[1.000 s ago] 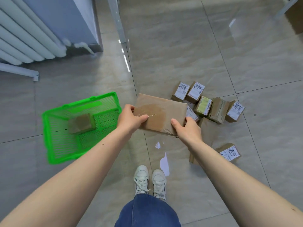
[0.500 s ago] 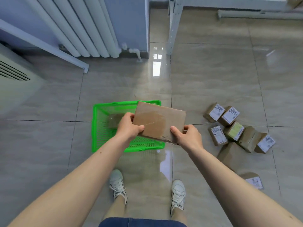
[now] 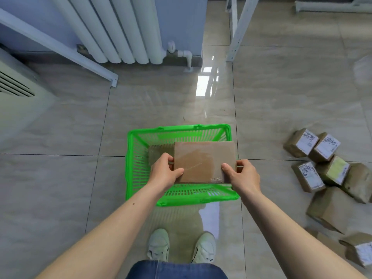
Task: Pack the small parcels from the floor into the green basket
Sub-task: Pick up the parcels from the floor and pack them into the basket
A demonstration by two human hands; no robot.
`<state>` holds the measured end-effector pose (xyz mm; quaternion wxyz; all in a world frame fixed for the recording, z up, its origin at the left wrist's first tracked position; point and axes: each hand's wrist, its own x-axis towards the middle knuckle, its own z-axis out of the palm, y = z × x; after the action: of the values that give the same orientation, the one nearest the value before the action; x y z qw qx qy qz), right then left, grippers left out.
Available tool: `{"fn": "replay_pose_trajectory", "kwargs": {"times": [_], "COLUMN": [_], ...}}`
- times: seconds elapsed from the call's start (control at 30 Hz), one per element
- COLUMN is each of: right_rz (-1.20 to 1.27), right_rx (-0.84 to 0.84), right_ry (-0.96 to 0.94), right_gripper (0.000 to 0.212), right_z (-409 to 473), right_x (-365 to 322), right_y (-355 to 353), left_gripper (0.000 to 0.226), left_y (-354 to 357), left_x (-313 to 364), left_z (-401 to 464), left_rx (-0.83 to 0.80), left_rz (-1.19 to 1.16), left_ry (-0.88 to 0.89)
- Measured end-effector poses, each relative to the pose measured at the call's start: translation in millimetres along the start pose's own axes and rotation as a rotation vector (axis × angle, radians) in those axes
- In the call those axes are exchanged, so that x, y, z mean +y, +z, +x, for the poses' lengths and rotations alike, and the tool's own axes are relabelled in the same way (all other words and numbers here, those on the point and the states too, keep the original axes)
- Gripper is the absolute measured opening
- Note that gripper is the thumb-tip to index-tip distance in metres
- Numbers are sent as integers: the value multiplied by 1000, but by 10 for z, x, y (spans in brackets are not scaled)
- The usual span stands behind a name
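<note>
Person stands over the green basket on the tiled floor, left hand and right hand each gripping a short end of a flat brown parcel, thumbs on top and fingers curled under, holding it level above the basket's opening. Another brown parcel already lies inside the basket, partly hidden beneath the held one. Off to the person's right a loose pile of small labelled parcels sits on the floor, well apart from the basket; white radiator against the far wall.
</note>
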<state>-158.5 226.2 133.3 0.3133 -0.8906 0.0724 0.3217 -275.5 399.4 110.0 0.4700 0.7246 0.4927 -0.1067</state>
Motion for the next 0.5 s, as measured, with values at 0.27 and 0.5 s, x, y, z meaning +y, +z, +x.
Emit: {"fn": "replay_pose_trajectory", "kwargs": {"times": [0.27, 0.5], "right_rz": [-99, -197], "right_rx": [77, 77], "right_ry": [-42, -73], "right_gripper": [44, 44], "right_z": [1020, 1880], "right_x": [584, 781], "right_y": [913, 1530], "left_gripper": [34, 26], "left_y": [712, 1110], "left_x": [-641, -937], "left_z": [983, 1777], "left_rx": [28, 82], "left_rz": [138, 168], "left_ry": [32, 48]}}
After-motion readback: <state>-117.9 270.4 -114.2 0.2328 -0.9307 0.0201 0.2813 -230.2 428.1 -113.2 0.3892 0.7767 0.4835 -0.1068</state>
